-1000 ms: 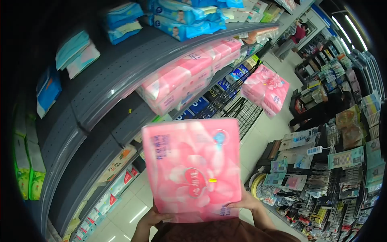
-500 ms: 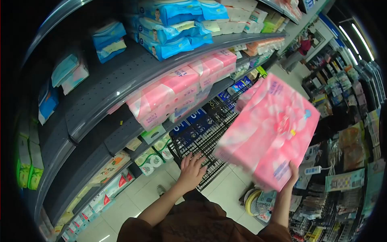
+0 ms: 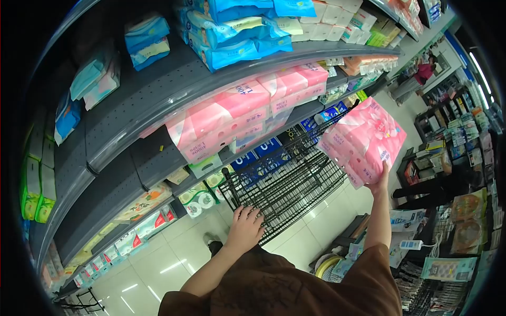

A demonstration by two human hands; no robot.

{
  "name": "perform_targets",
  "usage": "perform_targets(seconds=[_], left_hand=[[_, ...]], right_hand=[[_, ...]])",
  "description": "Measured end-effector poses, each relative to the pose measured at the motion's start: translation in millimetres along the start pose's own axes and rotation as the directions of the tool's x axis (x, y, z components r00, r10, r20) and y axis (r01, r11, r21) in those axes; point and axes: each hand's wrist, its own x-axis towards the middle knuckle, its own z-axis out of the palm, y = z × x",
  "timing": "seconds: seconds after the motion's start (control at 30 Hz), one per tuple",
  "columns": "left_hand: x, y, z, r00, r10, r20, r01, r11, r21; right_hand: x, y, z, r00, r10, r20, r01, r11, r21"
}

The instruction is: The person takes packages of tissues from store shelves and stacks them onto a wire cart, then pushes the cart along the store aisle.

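Observation:
My right hand (image 3: 377, 181) grips the near lower corner of a pink, flower-printed pack of toilet paper (image 3: 375, 131). The pack is tilted above the far right part of a black wire shopping cart (image 3: 300, 192), with its side turned partly toward me. Over the cart's near edge, my left hand (image 3: 245, 227) rests with its fingers curled around it. Nothing shows inside the part of the basket that I can see. Similar pink packs (image 3: 226, 116) are stacked on the shelf to the left of the cart.
Blue packs of wipes (image 3: 232, 50) sit on the upper shelf (image 3: 147, 95). Dark blue packs (image 3: 263, 152) show beyond the cart's left side. Racks of hanging goods (image 3: 448, 268) line the right. A person in a red top (image 3: 423, 73) stands down the aisle.
The pink pack has moved away from me, and its side now faces me more. More of the cart shows. My left hand's fingers have curled in more at the cart's edge.

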Motion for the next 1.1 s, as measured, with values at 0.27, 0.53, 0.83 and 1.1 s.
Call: perform_targets(seconds=[0.27,0.53,0.83,1.1], left_hand=[[-1.5,-6.4,8.1,0.998,0.052,0.035,-0.054,0.995,0.080],[-5.1,-16.0,25.0,0.996,0.087,0.037,-0.092,0.985,0.147],[-39.4,-69.4,-51.9,0.910,-0.378,-0.174,0.116,0.632,-0.766],[-0.4,-252.6,-187.1,0.590,-0.798,-0.118,-0.242,-0.036,-0.970]], right_hand=[[63.8,22.8,28.3,0.953,-0.292,-0.082,0.299,0.948,0.107],[-2.8,54.1,22.6,0.957,-0.250,-0.150,0.246,0.968,-0.041],[-230.1,439.6,-67.9,0.970,0.211,0.122,0.117,0.035,-0.993],[-353.1,585.1,-103.7,0.872,0.487,0.050,-0.213,0.468,-0.858]])
